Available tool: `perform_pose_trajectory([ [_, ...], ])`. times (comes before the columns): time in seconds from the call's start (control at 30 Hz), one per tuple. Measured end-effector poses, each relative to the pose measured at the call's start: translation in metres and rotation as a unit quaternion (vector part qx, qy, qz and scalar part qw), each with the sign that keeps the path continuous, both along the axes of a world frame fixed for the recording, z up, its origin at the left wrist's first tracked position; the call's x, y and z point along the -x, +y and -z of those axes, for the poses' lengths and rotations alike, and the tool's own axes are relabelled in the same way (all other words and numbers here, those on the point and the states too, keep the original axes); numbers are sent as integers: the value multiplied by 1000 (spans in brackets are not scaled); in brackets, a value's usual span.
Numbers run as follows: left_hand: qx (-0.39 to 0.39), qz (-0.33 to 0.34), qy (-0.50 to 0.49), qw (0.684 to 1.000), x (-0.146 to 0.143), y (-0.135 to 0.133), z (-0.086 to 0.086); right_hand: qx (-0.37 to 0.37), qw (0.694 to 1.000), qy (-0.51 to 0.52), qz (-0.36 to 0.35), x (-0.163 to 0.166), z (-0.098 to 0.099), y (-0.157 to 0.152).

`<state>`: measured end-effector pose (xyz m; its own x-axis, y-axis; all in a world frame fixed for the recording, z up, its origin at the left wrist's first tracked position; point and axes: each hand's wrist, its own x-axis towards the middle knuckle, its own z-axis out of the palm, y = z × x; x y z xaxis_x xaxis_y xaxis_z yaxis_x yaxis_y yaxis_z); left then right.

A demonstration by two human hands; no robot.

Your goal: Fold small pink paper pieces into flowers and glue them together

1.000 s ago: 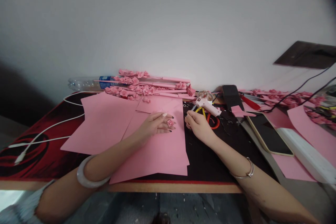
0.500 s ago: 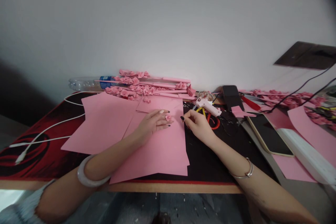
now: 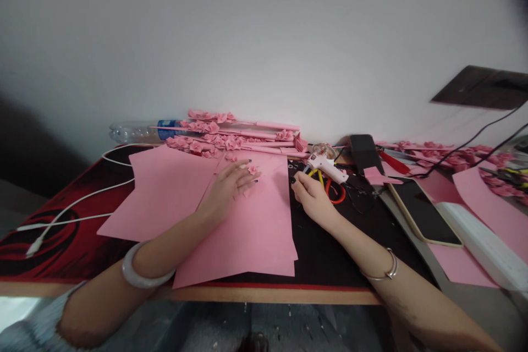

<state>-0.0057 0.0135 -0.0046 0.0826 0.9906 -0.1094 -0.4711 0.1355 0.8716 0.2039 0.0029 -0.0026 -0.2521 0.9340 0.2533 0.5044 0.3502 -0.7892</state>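
Note:
Over the pink paper sheets (image 3: 256, 231), my left hand (image 3: 225, 190) has its fingers stretched out, with a small pink paper flower (image 3: 253, 169) caught between them. A pale pink bit under those fingers is partly hidden. My right hand (image 3: 314, 198) is closed in a pinch over the dark mat (image 3: 325, 256), right of the sheets' edge. Whatever its fingertips hold is too small or hidden to name. Just behind this hand lies a white and pink glue gun (image 3: 325, 166), beside pliers with red and yellow handles (image 3: 339, 193).
Pink paper flower stems (image 3: 231, 140) lie along the wall beside a clear plastic bottle (image 3: 134, 132). To the right are a phone (image 3: 424, 212), a dark phone-like slab (image 3: 363, 153), a white power strip (image 3: 482, 242) and more paper flowers (image 3: 445, 157). White cables (image 3: 78, 223) cross the left side.
My left hand has shifted left and slightly away from me, and the paper flower moved with it. My right hand has moved slightly right, its fingers still pinched.

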Motion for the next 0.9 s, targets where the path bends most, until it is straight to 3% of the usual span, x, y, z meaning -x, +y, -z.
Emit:
perform_pose_trajectory([
  [0.23, -38, -112, -15, 993, 11, 17, -2, -23, 1000, -19, 5, 0, -6, -1],
  [0.43, -70, -116, -14, 991, 21, 27, -2, -49, 997, -66, 10, 1, -5, 0],
  [0.63, -83, -134, 123, 980, 23, 25, -3, -43, 998, -48, 2, 0, -3, 1],
  [0.77, -149, -100, 313, 933, 21, 18, -1, -56, 998, -37, 11, -1, -3, 2],
  [0.9, -236, -9, 446, 863, 17, 14, 3, -66, 994, -83, -5, -2, -3, 3],
])
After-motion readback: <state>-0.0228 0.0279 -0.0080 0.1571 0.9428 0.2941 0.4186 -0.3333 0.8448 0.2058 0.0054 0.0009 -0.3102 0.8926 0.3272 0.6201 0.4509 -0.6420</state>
